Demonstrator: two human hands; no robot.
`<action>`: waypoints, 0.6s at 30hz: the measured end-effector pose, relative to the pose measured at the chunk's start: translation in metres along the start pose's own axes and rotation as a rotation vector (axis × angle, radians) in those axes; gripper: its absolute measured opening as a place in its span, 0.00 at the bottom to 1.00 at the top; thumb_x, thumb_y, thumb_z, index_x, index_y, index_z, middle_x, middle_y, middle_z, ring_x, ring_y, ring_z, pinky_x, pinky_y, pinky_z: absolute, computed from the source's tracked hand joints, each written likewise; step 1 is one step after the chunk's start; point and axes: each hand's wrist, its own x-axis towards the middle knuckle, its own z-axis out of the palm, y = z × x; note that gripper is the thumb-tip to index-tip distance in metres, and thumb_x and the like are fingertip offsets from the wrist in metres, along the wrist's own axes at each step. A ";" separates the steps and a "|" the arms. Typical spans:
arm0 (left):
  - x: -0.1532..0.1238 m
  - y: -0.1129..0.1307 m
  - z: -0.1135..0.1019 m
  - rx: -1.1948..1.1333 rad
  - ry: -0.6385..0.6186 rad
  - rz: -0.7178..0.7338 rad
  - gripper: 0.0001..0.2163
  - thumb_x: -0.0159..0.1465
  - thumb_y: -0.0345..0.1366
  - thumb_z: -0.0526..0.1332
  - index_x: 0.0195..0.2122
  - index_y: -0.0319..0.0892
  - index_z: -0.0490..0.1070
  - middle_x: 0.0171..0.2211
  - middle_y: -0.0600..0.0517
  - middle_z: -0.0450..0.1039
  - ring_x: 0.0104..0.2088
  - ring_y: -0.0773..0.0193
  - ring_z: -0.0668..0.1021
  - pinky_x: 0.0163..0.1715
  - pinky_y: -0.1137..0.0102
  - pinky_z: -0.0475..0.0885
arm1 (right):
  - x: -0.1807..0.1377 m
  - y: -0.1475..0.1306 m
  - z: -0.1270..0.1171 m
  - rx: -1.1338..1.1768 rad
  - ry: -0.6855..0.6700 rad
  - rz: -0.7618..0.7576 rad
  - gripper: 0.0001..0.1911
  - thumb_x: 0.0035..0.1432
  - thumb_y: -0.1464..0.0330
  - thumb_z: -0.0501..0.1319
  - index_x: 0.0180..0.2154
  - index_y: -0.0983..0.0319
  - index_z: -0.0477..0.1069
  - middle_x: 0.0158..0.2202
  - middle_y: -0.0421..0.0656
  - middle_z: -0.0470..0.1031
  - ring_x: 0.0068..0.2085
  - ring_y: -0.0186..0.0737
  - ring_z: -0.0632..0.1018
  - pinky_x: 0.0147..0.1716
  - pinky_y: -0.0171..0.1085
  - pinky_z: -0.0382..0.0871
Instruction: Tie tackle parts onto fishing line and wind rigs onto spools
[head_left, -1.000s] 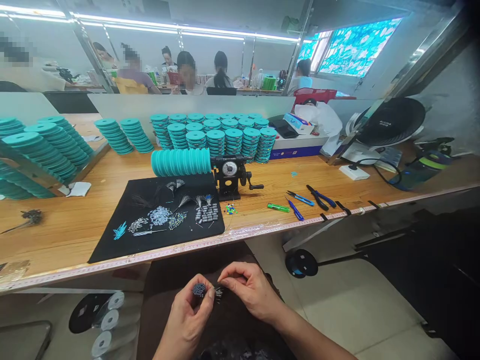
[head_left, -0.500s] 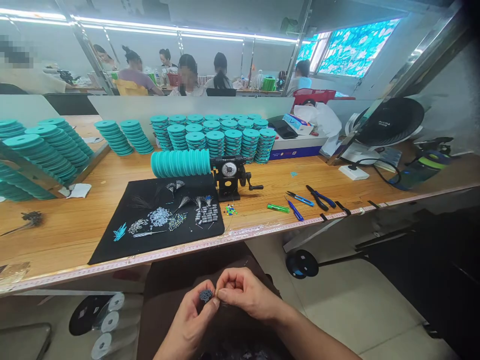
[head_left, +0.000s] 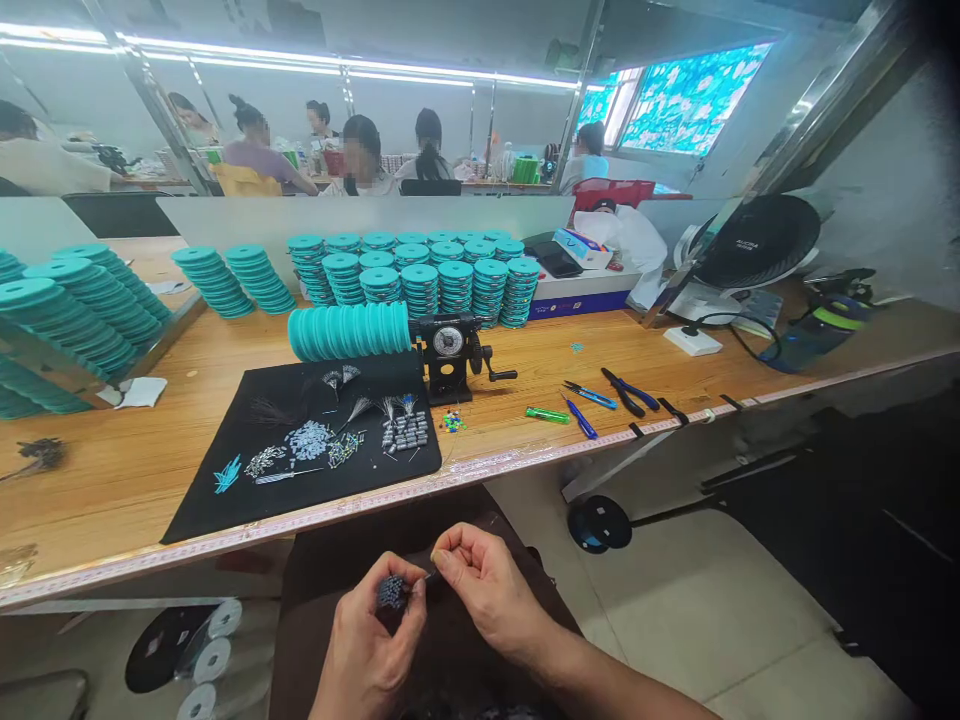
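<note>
Dark blue-grey, a bundle of thin pieces point(head_left: 391, 592) is held in the left hand point(head_left: 373, 635), below the worktop's point(head_left: 510, 407) front edge. Its clustered end is turned toward the camera; the rest of its long axis is hidden by fingers. The right hand point(head_left: 486, 590) is drawn narrow just beside; whether anything is pinched cannot be told. Beyond, a black mat point(head_left: 300, 507) is laid along that edge.
</note>
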 end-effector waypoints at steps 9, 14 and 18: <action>0.010 -0.020 -0.012 -0.003 -0.049 -0.050 0.14 0.57 0.47 0.65 0.28 0.40 0.76 0.17 0.58 0.59 0.19 0.69 0.60 0.19 0.74 0.57 | -0.011 -0.004 0.003 -0.464 -0.037 -0.150 0.07 0.62 0.67 0.57 0.42 0.60 0.69 0.25 0.34 0.64 0.27 0.33 0.65 0.30 0.33 0.58; 0.010 -0.019 -0.012 -0.077 -0.106 -0.063 0.15 0.58 0.49 0.65 0.27 0.40 0.73 0.20 0.55 0.64 0.23 0.67 0.64 0.22 0.74 0.62 | -0.012 -0.005 0.008 -0.864 -0.005 -0.385 0.05 0.58 0.74 0.56 0.34 0.60 0.70 0.27 0.37 0.70 0.29 0.34 0.69 0.35 0.37 0.56; 0.004 -0.016 -0.021 -0.287 -0.075 -0.202 0.16 0.52 0.50 0.69 0.25 0.41 0.73 0.20 0.57 0.61 0.22 0.68 0.62 0.22 0.75 0.62 | -0.005 -0.001 -0.004 -0.919 0.059 -0.330 0.04 0.51 0.74 0.59 0.31 0.60 0.67 0.25 0.36 0.69 0.27 0.34 0.69 0.33 0.35 0.56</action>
